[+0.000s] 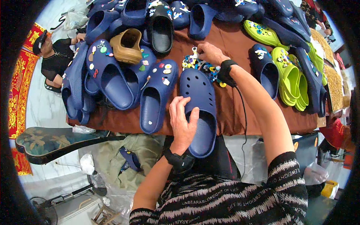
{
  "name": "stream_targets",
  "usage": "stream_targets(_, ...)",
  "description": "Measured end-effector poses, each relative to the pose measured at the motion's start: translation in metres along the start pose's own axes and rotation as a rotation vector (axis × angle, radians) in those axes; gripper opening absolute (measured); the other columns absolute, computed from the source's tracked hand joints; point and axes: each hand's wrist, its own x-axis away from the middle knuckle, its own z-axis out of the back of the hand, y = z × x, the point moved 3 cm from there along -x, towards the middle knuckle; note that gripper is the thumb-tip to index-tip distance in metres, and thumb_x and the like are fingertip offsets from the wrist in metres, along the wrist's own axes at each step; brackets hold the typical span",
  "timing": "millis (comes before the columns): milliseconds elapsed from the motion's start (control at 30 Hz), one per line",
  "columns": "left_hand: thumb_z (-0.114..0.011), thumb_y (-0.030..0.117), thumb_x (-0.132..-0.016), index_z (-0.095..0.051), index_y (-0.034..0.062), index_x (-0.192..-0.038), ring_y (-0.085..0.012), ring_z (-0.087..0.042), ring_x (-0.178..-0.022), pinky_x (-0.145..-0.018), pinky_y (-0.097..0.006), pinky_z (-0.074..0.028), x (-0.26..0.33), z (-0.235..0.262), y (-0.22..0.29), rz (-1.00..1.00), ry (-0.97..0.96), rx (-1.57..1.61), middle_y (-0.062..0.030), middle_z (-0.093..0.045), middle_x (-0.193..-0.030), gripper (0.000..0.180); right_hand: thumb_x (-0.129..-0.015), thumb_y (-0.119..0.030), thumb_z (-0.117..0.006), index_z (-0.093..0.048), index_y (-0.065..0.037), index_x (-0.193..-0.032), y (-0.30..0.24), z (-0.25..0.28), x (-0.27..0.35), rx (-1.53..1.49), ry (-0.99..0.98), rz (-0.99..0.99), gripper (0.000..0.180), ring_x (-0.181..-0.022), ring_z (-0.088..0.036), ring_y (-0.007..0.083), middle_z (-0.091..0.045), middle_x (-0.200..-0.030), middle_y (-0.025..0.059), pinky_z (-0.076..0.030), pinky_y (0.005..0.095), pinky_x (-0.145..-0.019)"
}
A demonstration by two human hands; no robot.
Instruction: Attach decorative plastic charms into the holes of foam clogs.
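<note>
A navy clog (195, 88) with bare holes in its upper lies in front of me, toe pointing away, at the brown table's front edge. My left hand (182, 120) grips its left side, with the thumb over the foot opening. Beyond the toe is a pile of small colourful shoe charms (190, 62), mostly white, blue and yellow. My right hand (212, 53) reaches into the pile from the right, fingers bent and closed at the tips. What those fingertips hold, if anything, is hidden. Just left of the bare clog lies a navy clog (159, 84) decorated with charms.
Many navy clogs (116, 84) are heaped at left and back, with a brown clog (128, 47) and a black clog (162, 32). Lime-green clogs (288, 77) lie at right. A cable runs from my right wrist. Another person (56, 56) is at far left, near a padded bench (56, 140).
</note>
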Motion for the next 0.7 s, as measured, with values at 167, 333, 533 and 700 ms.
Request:
stream_targets(167,-0.065,0.028,-0.095,-0.059,0.0001,-0.123,-0.0393,-0.049,-0.122,-0.106,-0.047,-0.04,-0.001,-0.004,0.002,-0.017,-0.019,0.0,-0.0214,-0.051,-0.131,0.04,-0.081,-0.015,-0.072,-0.066,-0.004,-0.096,0.014,0.006,0.014,-0.227,-0.051,-0.116,0.019,-0.087,-0.067,0.0297,-0.069,-0.091,0.0144,-0.052,0.0428,-0.079)
stream_targets(333,-0.062,0.022,-0.096,-0.058,-0.0004,-0.121,-0.0389,-0.051,-0.122,-0.108,-0.046,-0.038,-0.001,-0.003,0.005,-0.033,-0.003,0.02,-0.0224,-0.053,-0.127,0.034,-0.086,-0.014,-0.074,-0.065,-0.005,-0.099,0.006,0.024,0.035,-0.621,-0.026,-0.238,0.019,-0.067,-0.057,0.0103,-0.06,-0.078,0.0001,-0.045,0.0277,-0.054)
stream_targets(533,-0.063,0.021,-0.095,-0.058,0.0001,-0.121,-0.0378,-0.051,-0.121,-0.107,-0.045,-0.039,-0.001,0.0,0.003,-0.025,0.033,0.031,-0.0211,-0.054,-0.126,0.034,-0.096,-0.016,-0.067,-0.064,-0.005,-0.116,-0.021,0.038,0.07,-0.837,-0.163,-0.275,0.022,-0.067,-0.05,0.0032,-0.06,-0.083,-0.0055,-0.041,0.0208,-0.058)
stream_targets(700,-0.065,0.022,-0.094,-0.06,0.0014,-0.12,-0.0372,-0.052,-0.121,-0.106,-0.045,-0.04,0.0,0.0,0.004,-0.026,0.019,0.04,-0.0205,-0.054,-0.126,0.034,-0.097,-0.017,-0.067,-0.064,-0.007,-0.117,-0.043,0.044,0.101,-0.991,-0.253,-0.314,0.022,-0.072,-0.056,0.0048,-0.062,-0.089,-0.0049,-0.049,0.0211,-0.069)
